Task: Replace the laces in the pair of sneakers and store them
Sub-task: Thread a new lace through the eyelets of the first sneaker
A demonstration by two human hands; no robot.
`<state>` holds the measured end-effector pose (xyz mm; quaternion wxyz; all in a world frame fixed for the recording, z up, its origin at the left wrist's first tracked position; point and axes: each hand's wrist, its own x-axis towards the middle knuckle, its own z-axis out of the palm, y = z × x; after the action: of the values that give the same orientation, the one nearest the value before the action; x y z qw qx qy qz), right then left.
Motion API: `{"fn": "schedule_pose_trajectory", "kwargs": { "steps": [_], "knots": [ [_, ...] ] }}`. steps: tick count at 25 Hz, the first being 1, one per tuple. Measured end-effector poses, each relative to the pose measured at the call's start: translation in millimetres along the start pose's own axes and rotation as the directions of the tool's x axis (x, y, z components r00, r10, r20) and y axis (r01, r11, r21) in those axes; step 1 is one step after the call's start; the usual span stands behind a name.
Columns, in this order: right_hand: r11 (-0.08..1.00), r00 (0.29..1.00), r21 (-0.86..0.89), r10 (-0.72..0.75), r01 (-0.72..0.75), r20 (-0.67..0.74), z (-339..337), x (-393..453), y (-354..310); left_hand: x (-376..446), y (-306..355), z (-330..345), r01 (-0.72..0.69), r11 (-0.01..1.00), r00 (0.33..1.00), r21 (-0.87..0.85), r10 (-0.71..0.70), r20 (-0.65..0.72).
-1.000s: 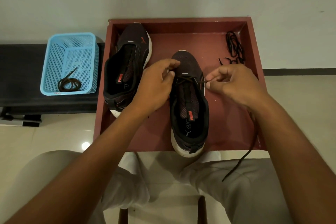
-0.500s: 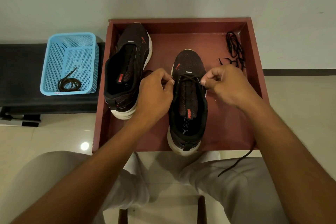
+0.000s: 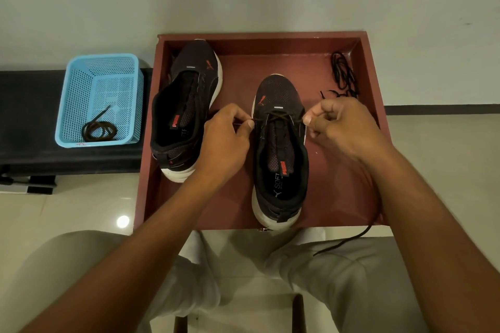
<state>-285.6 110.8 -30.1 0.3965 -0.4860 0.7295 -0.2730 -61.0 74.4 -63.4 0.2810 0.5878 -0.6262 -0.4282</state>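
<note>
Two black sneakers with white soles stand in a dark red tray [image 3: 374, 127]. The right sneaker [image 3: 280, 154] has a dark lace [image 3: 278, 115] crossing its front eyelets. My left hand [image 3: 224, 140] pinches one end of that lace at the shoe's left side. My right hand [image 3: 343, 127] pinches the other end at the right side; the loose tail [image 3: 349, 240] trails over the tray's front edge onto my lap. The left sneaker [image 3: 186, 111] has no lace and leans at the tray's back left. A spare black lace [image 3: 343, 76] lies bunched in the tray's back right corner.
A light blue plastic basket [image 3: 81, 84] holding a coiled dark lace [image 3: 98, 128] sits on a black bench [image 3: 29, 116] left of the tray. A pale wall stands behind. My knees in light trousers are below the tray, over a glossy tiled floor.
Both hands drew slightly apart and toward me along the shoe's sides, pulling the lace taut across the front eyelets. The right sneaker shifted a little deeper into the tray.
</note>
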Motion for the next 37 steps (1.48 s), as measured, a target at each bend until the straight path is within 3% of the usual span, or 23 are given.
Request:
{"fn": "schedule_pose_trajectory", "kwargs": {
  "steps": [7,12,15,17,20,24,37],
  "knots": [
    [0.955,0.99,0.296,-0.008,-0.035,0.143,-23,-1,-8,2,21,-1,-0.056,0.996,0.998,0.063,0.057,-0.007],
    [0.828,0.968,0.556,-0.076,-0.072,0.239,-36,-9,-19,6,36,12,-0.293,0.943,0.956,0.159,0.292,0.032],
    [0.806,0.949,0.59,-0.151,-0.043,0.276,-42,-12,-25,4,33,20,-0.322,0.93,0.946,0.178,0.312,0.085],
    [0.848,0.959,0.528,-0.192,0.056,0.207,-38,-13,-29,5,30,22,-0.317,0.928,0.948,0.193,0.305,0.09],
    [0.911,0.979,0.362,-0.203,0.197,-0.021,-27,-11,-38,6,32,25,-0.289,0.931,0.957,0.224,0.273,0.1],
    [0.916,0.931,0.241,-0.256,0.32,-0.261,-26,-14,-61,1,35,29,-0.276,0.935,0.96,0.223,0.255,0.118],
    [0.849,0.771,0.085,-0.426,0.521,-0.474,-39,-51,-133,-7,32,36,-0.287,0.937,0.957,0.197,0.272,0.098]
  ]
}}
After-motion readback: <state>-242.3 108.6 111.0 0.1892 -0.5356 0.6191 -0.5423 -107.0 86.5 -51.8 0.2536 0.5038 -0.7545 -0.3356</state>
